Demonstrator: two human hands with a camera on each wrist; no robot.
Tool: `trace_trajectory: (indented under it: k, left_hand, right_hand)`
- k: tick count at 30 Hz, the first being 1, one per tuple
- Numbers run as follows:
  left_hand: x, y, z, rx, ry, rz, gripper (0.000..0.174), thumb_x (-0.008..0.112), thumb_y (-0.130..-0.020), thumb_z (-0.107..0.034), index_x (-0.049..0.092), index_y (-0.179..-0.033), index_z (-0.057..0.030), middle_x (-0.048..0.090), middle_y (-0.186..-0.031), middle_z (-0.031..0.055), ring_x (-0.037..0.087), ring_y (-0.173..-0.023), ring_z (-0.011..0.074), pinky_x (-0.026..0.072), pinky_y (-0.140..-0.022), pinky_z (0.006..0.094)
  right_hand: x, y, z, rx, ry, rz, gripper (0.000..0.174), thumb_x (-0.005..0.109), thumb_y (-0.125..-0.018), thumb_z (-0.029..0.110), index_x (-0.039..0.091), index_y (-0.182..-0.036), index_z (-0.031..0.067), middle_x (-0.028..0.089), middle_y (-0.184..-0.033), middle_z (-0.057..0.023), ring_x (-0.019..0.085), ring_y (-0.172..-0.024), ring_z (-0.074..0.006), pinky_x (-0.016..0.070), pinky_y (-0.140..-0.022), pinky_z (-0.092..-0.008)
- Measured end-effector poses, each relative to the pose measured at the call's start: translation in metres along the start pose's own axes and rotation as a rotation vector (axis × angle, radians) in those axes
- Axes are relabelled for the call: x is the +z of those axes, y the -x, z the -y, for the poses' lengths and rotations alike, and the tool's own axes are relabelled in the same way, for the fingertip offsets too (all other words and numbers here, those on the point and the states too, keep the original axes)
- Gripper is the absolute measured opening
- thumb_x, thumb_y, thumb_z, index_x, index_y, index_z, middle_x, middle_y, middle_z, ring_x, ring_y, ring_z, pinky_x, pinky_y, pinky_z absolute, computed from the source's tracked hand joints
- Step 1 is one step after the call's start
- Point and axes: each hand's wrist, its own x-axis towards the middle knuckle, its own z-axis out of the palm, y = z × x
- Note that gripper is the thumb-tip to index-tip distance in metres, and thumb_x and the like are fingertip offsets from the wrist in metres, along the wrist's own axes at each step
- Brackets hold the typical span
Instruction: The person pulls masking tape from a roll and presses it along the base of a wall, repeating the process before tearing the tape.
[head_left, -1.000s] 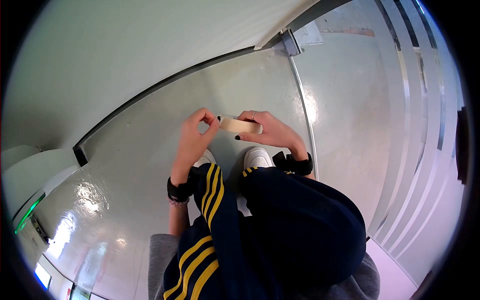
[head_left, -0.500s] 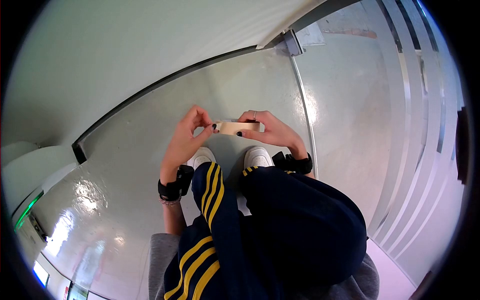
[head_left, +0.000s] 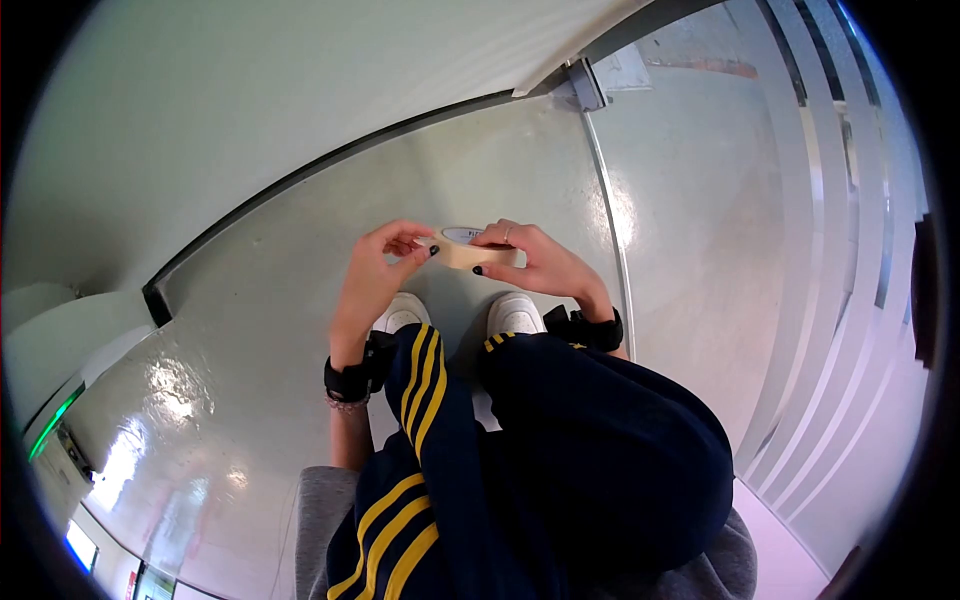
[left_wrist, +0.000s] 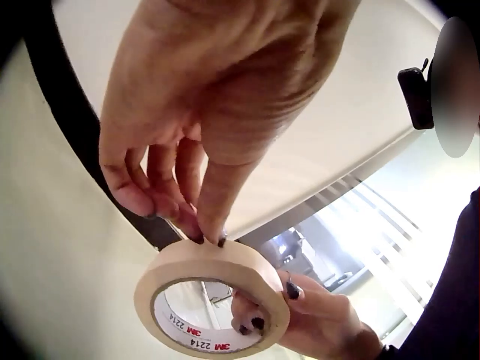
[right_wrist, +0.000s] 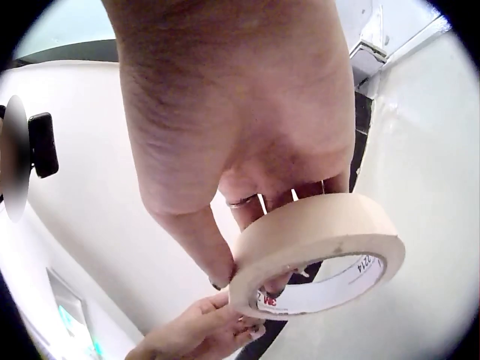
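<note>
A cream roll of masking tape (head_left: 462,257) is held up over the floor between the two hands. The right hand (head_left: 547,260) grips its right side, thumb on the outer face and fingertips inside the core, as the left wrist view also shows. At the roll's left side is the left hand (head_left: 372,278), its thumb and index finger pinching at the tape's outer surface. Printed "3M 2214" lettering runs round the white core of the tape roll (left_wrist: 210,259) in the left wrist view. Dark polish shows on the nails.
White shoes (head_left: 515,315) and dark trousers (head_left: 600,440) with yellow stripes lie below the hands. A pale wall (head_left: 250,90) with a dark skirting strip curves along the far left. To the right, a metal strip (head_left: 605,190) crosses the glossy floor (head_left: 270,270), before a striped glass panel (head_left: 830,270).
The left hand shifted left and down from the roll's edge, then slightly back right. The roll has tilted, so printing by its core now shows in the head view. The right hand keeps its grip.
</note>
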Motion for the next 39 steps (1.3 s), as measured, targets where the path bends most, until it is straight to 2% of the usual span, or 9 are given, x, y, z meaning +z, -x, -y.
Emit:
trace_trajectory:
  k: [6, 9, 12, 18, 21, 26, 32, 36, 39]
  left_hand:
    - [0.0, -0.002, 0.005, -0.131, -0.149, -0.141, 0.019, 0.068, -0.08, -0.011, 0.067, -0.096, -0.0014, 0.065, -0.084, 0.0046, 0.057, -0.075, 0.0115, 0.0463, -0.071, 0.0249]
    - [0.005, -0.001, 0.012, 0.027, -0.266, -0.316, 0.015, 0.067, -0.081, -0.009, 0.066, -0.094, -0.0012, 0.065, -0.08, 0.0048, 0.059, -0.073, 0.0133, 0.0471, -0.071, 0.0256]
    - [0.013, -0.002, 0.0, 0.007, 0.05, -0.327, 0.011, 0.065, -0.082, -0.006, 0.065, -0.091, -0.0006, 0.066, -0.081, 0.0071, 0.061, -0.075, 0.0157, 0.0485, -0.072, 0.0282]
    - [0.011, 0.005, -0.045, 0.107, -0.301, -0.405, 0.01, 0.06, -0.084, -0.003, 0.061, -0.094, 0.0008, 0.065, -0.088, 0.0123, 0.064, -0.078, 0.0217, 0.0484, -0.071, 0.0307]
    - [0.013, 0.008, -0.054, 0.236, -0.537, -0.445, 0.003, 0.058, -0.083, -0.002, 0.058, -0.086, -0.0011, 0.06, -0.082, 0.0116, 0.059, -0.076, 0.0288, 0.0476, -0.068, 0.0371]
    - [0.02, 0.02, -0.07, 0.385, -0.876, -0.341, 0.015, 0.057, -0.072, 0.0, 0.058, -0.085, -0.0049, 0.055, -0.079, 0.0079, 0.055, -0.077, 0.0263, 0.0462, -0.067, 0.0358]
    - [0.052, 0.031, -0.088, 0.51, -1.095, -0.099, 0.013, 0.057, -0.07, -0.007, 0.057, -0.082, -0.0029, 0.054, -0.077, 0.0061, 0.054, -0.075, 0.0196, 0.0442, -0.065, 0.0299]
    - [0.059, 0.036, -0.097, 0.558, -1.116, 0.03, 0.011, 0.058, -0.068, -0.007, 0.055, -0.078, -0.0046, 0.053, -0.076, 0.0057, 0.055, -0.078, 0.022, 0.0455, -0.067, 0.0318]
    - [0.058, 0.034, -0.103, 0.58, -1.105, 0.098, 0.013, 0.058, -0.069, -0.007, 0.057, -0.08, -0.0031, 0.052, -0.075, 0.0052, 0.053, -0.078, 0.0189, 0.0425, -0.068, 0.0276]
  right_hand:
    - [0.004, -0.003, 0.001, 0.037, -0.042, -0.005, 0.034, 0.065, -0.083, 0.015, 0.06, -0.113, -0.0006, 0.062, -0.102, -0.0164, 0.058, -0.09, -0.031, 0.0478, -0.08, -0.0355]
    - [0.007, -0.004, 0.0, 0.018, -0.036, -0.032, 0.034, 0.065, -0.084, 0.01, 0.058, -0.116, -0.001, 0.061, -0.1, -0.0138, 0.058, -0.087, -0.0247, 0.0464, -0.077, -0.0321]
    - [0.009, -0.008, 0.004, 0.036, -0.013, -0.062, 0.035, 0.066, -0.084, 0.011, 0.058, -0.116, -0.0008, 0.061, -0.101, -0.0142, 0.059, -0.087, -0.0243, 0.0468, -0.077, -0.0315]
    - [0.009, -0.01, 0.02, -0.009, -0.086, -0.167, 0.031, 0.065, -0.084, 0.011, 0.06, -0.113, 0.0007, 0.06, -0.098, -0.0173, 0.06, -0.087, -0.0295, 0.0487, -0.076, -0.0343]
    - [0.014, -0.01, 0.022, -0.007, -0.065, -0.193, 0.032, 0.069, -0.082, 0.008, 0.062, -0.111, -0.0016, 0.061, -0.097, -0.0125, 0.06, -0.086, -0.0213, 0.0474, -0.076, -0.0311]
    - [0.019, -0.008, 0.008, 0.062, -0.147, -0.242, 0.031, 0.069, -0.082, 0.011, 0.062, -0.11, -0.0015, 0.063, -0.096, -0.0149, 0.061, -0.083, -0.0228, 0.0479, -0.076, -0.0333]
    - [0.018, -0.001, 0.001, 0.141, -0.195, -0.281, 0.03, 0.068, -0.083, 0.008, 0.062, -0.11, -0.0046, 0.064, -0.096, -0.013, 0.06, -0.081, -0.0195, 0.0475, -0.076, -0.0317]
    - [0.022, -0.001, -0.013, 0.143, -0.258, -0.311, 0.035, 0.066, -0.083, 0.006, 0.058, -0.116, -0.0027, 0.064, -0.093, -0.0127, 0.061, -0.082, -0.0184, 0.048, -0.077, -0.0311]
    - [0.013, -0.001, 0.0, 0.352, -0.198, -0.226, 0.047, 0.066, -0.08, 0.003, 0.054, -0.125, 0.0028, 0.063, -0.099, -0.0108, 0.06, -0.089, -0.0186, 0.0475, -0.081, -0.032]
